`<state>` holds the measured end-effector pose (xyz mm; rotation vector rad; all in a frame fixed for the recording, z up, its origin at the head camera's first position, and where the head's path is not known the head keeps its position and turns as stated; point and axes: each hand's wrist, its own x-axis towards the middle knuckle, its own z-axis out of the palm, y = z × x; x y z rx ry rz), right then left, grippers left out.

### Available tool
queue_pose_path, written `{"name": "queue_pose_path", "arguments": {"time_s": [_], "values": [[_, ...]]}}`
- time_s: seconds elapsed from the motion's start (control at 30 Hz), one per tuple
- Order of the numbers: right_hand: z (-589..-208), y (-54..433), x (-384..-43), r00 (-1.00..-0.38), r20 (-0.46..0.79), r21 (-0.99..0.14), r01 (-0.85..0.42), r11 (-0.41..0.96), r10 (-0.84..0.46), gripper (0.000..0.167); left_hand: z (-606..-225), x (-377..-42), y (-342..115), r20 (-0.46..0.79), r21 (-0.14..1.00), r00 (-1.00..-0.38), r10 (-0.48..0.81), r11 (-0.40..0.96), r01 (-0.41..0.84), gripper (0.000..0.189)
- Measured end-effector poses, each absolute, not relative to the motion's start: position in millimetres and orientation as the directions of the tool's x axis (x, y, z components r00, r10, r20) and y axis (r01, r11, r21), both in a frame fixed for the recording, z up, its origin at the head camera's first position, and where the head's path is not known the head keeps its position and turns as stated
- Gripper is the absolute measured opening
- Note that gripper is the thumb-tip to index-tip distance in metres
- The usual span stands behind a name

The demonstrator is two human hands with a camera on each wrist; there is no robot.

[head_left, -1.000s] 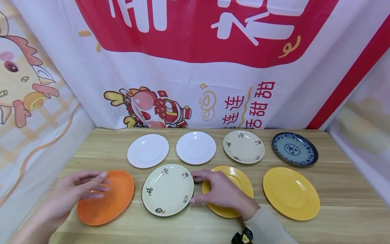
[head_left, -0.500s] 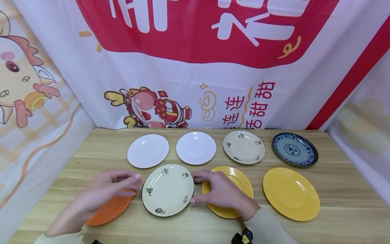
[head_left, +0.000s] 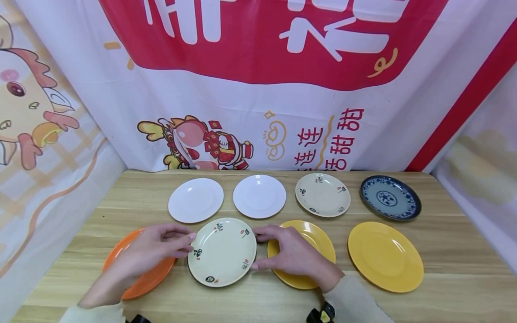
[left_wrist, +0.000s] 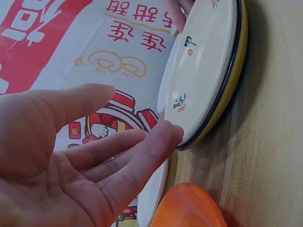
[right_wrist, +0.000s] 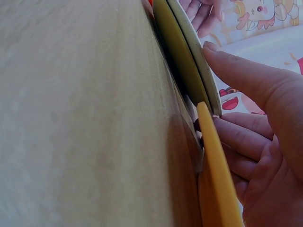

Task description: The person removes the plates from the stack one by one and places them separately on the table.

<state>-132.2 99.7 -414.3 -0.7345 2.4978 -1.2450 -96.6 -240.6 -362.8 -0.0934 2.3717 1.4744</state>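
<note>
A cream plate with small dark and red prints (head_left: pixel 222 252) lies at the front centre, its dark rim and yellowish underside showing in the left wrist view. In the right wrist view it looks doubled, as if one plate sits on another. At its left edge is my left hand (head_left: pixel 163 246), fingertips at the rim, fingers loosely extended. My right hand (head_left: pixel 291 251) touches the right edge with thumb and fingers spread along the rim. Below the left hand, an orange plate (head_left: pixel 151 278) is partly covered. Beneath the right hand lies a yellow plate (head_left: pixel 319 242), also partly hidden.
Along the back of the wooden table (head_left: pixel 258 305) stand two white plates, the left one (head_left: pixel 195 200) and the right one (head_left: pixel 260 196), a printed cream plate (head_left: pixel 323 195) and a blue patterned plate (head_left: pixel 390 198). Another yellow plate (head_left: pixel 385 258) is at right. A banner (head_left: pixel 258 103) hangs behind.
My left hand has moved right from over the orange plate to the cream plate's left edge. The right hand and the plates have stayed in place.
</note>
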Motion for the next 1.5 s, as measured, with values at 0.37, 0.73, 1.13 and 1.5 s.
{"name": "queue_pose_path", "arguments": {"time_s": [0.37, 0.73, 1.13, 1.5], "values": [[-414, 99, -132, -0.842, -0.009, -0.805, -0.314, 0.503, -0.540, 0.077, -361, -102, -231, -0.358, 0.842, -0.923, 0.144, 0.476, -0.253, 0.050], [-414, 98, -133, -0.838, -0.002, -0.800, -0.326, 0.504, -0.546, 0.078, -358, -108, -228, -0.336, 0.801, -0.940, 0.055, 0.541, -0.255, 0.045], [-416, 100, -133, -0.841, -0.005, -0.797, -0.324, 0.510, -0.541, 0.077, -363, -121, -230, -0.385, 0.746, -0.922, 0.043, 0.603, -0.283, 0.043], [-414, 99, -133, -0.842, -0.016, -0.797, -0.315, 0.516, -0.539, 0.077, -364, -133, -221, -0.326, 0.658, -0.944, 0.056, 0.731, -0.184, 0.021]]}}
